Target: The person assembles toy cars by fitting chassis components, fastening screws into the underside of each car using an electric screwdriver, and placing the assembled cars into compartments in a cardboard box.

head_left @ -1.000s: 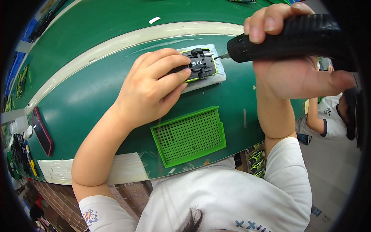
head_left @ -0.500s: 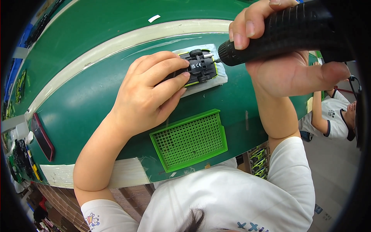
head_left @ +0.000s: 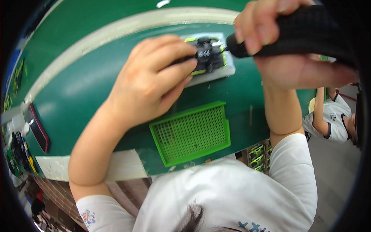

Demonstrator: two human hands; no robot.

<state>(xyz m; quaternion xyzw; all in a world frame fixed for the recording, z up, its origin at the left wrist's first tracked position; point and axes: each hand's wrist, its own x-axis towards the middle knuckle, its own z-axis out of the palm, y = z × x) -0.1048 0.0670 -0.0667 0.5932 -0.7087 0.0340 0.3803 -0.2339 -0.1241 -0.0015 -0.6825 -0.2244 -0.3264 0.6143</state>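
Observation:
A black toy car with lime-green trim [head_left: 209, 54] lies underside up on a pale cloth-like pad [head_left: 228, 68] on the green table. From the left, my left hand [head_left: 148, 83] grips the car, its fingers closed over one end and hiding that part. My right hand [head_left: 266, 42] is wrapped around a black power screwdriver [head_left: 305, 33], held roughly level at the upper right. The screwdriver's bit reaches the car's free end; blur hides whether it sits in a screw.
Nearer me stands a green perforated tray [head_left: 191, 135] with small dark bits in its left part. A phone-like red-edged device [head_left: 38, 129] lies at the left. A pale curved strip [head_left: 116, 29] crosses the table behind the pad. Another person [head_left: 332, 120] sits at the right.
The view has shifted slightly and blurred, so the car, pad and hands appear a little higher and farther right. My grip on the car and on the screwdriver is unchanged.

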